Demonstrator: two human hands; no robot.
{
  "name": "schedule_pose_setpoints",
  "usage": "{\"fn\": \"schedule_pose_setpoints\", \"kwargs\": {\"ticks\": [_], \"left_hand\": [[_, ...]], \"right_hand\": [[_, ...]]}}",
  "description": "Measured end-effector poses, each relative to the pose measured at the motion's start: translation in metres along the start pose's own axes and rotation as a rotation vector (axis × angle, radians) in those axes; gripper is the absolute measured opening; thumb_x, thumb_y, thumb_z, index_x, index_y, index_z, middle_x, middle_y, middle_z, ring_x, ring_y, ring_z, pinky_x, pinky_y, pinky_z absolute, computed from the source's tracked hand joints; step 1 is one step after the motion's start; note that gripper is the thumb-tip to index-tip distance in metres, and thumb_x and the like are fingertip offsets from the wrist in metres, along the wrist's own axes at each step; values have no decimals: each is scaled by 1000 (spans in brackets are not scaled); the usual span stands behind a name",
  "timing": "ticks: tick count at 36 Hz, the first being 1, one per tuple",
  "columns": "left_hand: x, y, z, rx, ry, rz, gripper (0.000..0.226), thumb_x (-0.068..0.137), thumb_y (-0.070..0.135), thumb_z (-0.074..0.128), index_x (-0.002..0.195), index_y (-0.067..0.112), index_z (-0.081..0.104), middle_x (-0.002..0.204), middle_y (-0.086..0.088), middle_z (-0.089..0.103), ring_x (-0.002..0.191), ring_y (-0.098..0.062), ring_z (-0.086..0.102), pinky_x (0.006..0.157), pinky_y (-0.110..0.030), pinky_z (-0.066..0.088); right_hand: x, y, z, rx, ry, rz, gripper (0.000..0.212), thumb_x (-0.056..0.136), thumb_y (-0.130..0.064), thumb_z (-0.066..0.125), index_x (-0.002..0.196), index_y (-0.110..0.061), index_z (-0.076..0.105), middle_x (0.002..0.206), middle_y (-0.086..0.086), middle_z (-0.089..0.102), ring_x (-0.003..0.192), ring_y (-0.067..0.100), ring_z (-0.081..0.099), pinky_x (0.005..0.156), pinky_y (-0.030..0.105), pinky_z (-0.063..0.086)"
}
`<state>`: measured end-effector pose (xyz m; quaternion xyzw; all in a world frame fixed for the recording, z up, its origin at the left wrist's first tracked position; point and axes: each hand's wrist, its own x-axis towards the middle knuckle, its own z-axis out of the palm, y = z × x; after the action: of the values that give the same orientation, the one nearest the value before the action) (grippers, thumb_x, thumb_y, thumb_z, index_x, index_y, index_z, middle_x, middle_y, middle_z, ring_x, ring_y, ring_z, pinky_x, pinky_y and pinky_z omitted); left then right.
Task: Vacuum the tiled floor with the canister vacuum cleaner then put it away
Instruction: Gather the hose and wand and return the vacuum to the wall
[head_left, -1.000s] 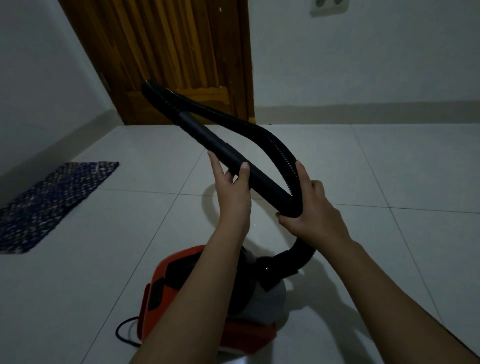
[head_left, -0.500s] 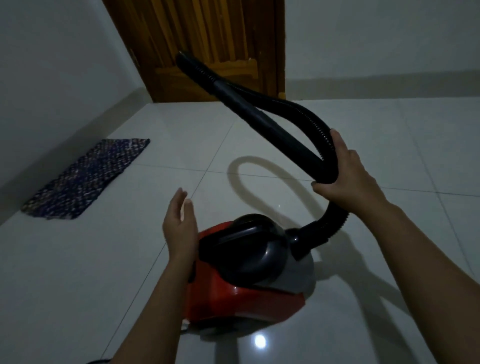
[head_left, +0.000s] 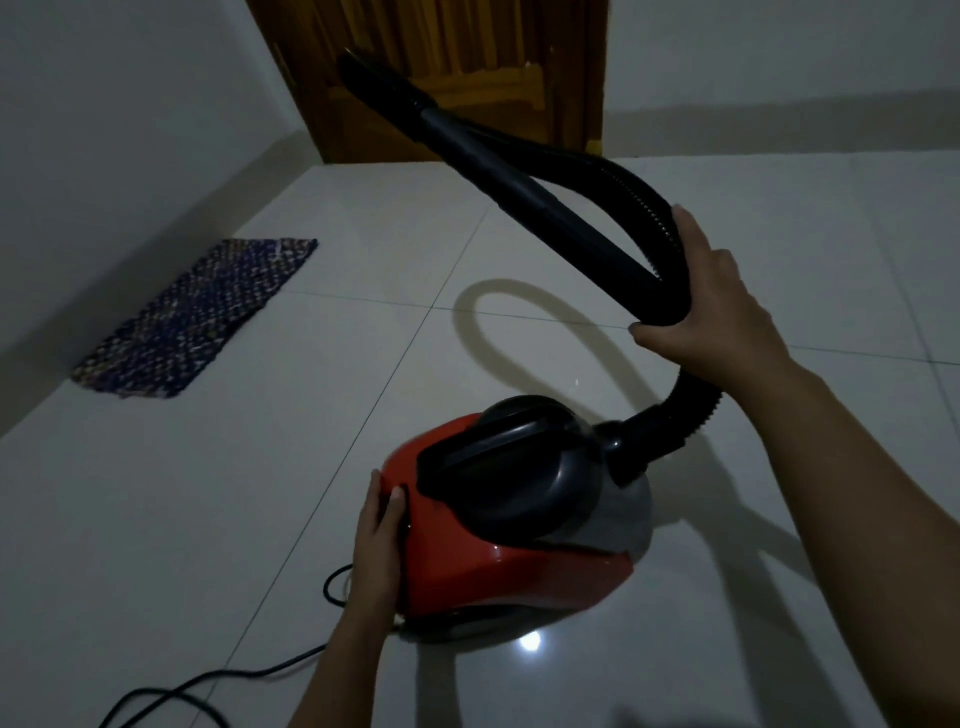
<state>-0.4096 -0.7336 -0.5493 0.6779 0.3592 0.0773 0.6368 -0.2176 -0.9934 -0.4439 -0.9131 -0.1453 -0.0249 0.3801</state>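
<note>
At the bottom left of the frame a black power cord (head_left: 218, 686) trails across the pale tiled floor (head_left: 208, 519) toward the rear of the canister vacuum cleaner (head_left: 514, 525), which sits low in the centre, red-bodied with a dark domed top. The left hand (head_left: 376, 540) lies flat against the canister's rear left end, thumb up on the red shell near what may be a switch (the dim light hides it); its fingers look laid on rather than wrapped, so whether it grips anything cannot be told.

The canister's long axis runs from that rear end at lower left toward its grey nose at right, where the ribbed hose (head_left: 680, 415) leaves the body. The hose climbs to the right hand (head_left: 711, 306), at right of centre, which is closed around the hose's folded bend together with the lower end of the rigid tube (head_left: 498, 171). From that grip the tube slants up and left, its open end raised near the wooden door (head_left: 467, 62) at top centre, with no floor head visible on it.

So the left hand is the nearer one to the body and its controls, while the right carries the working end, held well off the tiles. A woven mat (head_left: 202, 317) lies by the left wall.
</note>
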Motion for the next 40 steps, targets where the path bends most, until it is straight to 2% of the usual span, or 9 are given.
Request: {"fn": "schedule_pose_setpoints", "kwargs": {"ticks": [4, 6, 9, 16, 22, 40], "left_hand": [[3, 3, -6, -46, -39, -20, 57, 95, 33, 46, 148, 28, 25, 153, -3, 33, 128, -20, 42, 96, -36, 39], [4, 2, -8, -69, -26, -30, 57, 94, 34, 51, 147, 29, 30, 150, -4, 38, 118, -17, 47, 95, -36, 42], [5, 2, -6, -76, -3, -33, 57, 93, 32, 53, 145, 28, 33, 149, -7, 40, 113, -18, 48, 94, -38, 43], [3, 3, -2, -65, -10, -25, 57, 95, 33, 48, 148, 29, 26, 152, -7, 34, 129, -25, 43, 93, -37, 41], [4, 1, -1, -123, -63, -53, 59, 96, 36, 43, 149, 29, 18, 155, -4, 28, 136, -27, 37, 94, -39, 39], [-7, 9, 6, -72, -27, -61, 59, 96, 40, 40, 149, 33, 14, 157, -4, 23, 138, -30, 34, 91, -40, 38]], "right_hand": [[5, -4, 7, 5, 16, -35, 108, 77, -25, 74, 152, -42, -2, 129, 11, 39, 93, 21, 45, 74, 33, 38], [6, -6, 10, 3, 24, -51, 108, 76, -25, 74, 152, -42, 0, 127, 11, 39, 94, 21, 45, 74, 33, 38], [8, -8, 13, 3, 30, -65, 107, 75, -24, 74, 152, -41, 2, 126, 11, 40, 95, 21, 45, 75, 33, 38], [7, -10, 16, -18, 42, -74, 107, 74, -24, 74, 153, -40, 4, 125, 12, 40, 102, 29, 49, 74, 35, 39], [7, -8, 15, -28, 47, -80, 107, 74, -26, 74, 153, -39, 3, 124, 10, 40, 99, 26, 48, 72, 33, 39], [11, -2, 16, -69, 38, -84, 109, 75, -37, 75, 153, -38, -1, 126, 12, 38, 106, 30, 48, 74, 33, 39]]}}
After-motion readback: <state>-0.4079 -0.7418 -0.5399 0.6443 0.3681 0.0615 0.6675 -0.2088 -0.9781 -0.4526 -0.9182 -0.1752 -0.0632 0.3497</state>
